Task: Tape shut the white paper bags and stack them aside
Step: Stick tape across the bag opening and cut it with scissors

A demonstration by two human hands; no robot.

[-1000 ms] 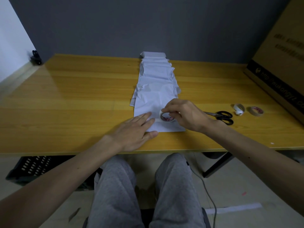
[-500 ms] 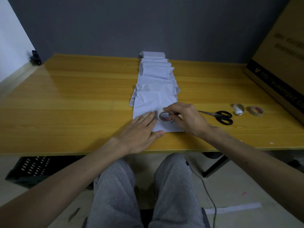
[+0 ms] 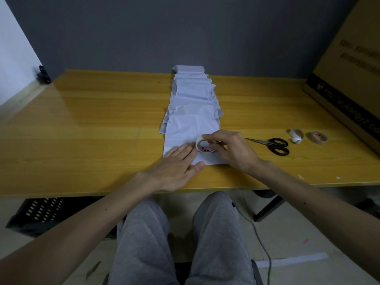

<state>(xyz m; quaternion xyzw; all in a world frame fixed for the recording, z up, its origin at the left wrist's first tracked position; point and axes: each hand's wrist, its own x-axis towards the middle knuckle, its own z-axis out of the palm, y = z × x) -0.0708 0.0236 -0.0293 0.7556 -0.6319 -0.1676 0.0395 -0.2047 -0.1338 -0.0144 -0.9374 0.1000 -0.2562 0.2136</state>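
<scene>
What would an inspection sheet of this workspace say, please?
Surface: wooden table.
Job's things: white paper bags overlapping in a row; tape roll on the nearest bag.
Clutter: scissors, whitish tape roll, brown tape roll, cardboard box at right.
Grips: left hand flat on the nearest bag; right hand holds the tape roll.
Cables: grey cable on the floor.
Surroundings: grey wall; black crate under the table.

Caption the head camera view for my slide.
Left hand presses the nearest white paper bag flat on a yellow wooden table; right hand grips a white tape roll on it.
</scene>
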